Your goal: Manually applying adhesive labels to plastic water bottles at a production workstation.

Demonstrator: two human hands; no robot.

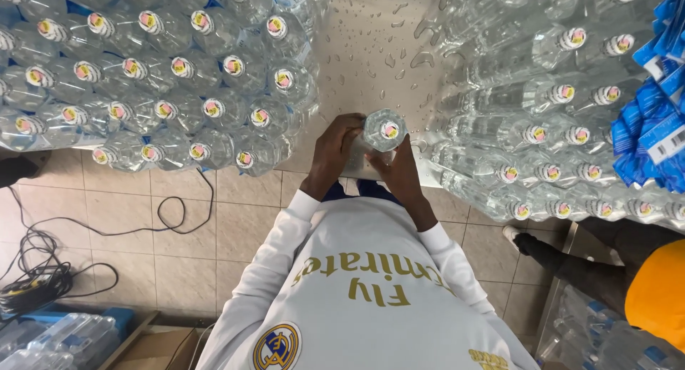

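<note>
Here, seen from above, both hands grip one clear, ribbed plastic water bottle with a patterned round cap (381, 132). The left hand (334, 150) wraps its near side; the right hand (399, 171) closes around its lower body. The bottle stands over the near edge of a wet, droplet-speckled metal tabletop (371, 49). Left of the bottle lies a packed block of matching bottles (164, 77); right of it, another stack (556, 106) beside glossy blue labels (656, 120).

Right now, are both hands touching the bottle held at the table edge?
Touching. The head view shows the left hand and right hand wrapped around the clear bottle, with no gap visible.
</note>
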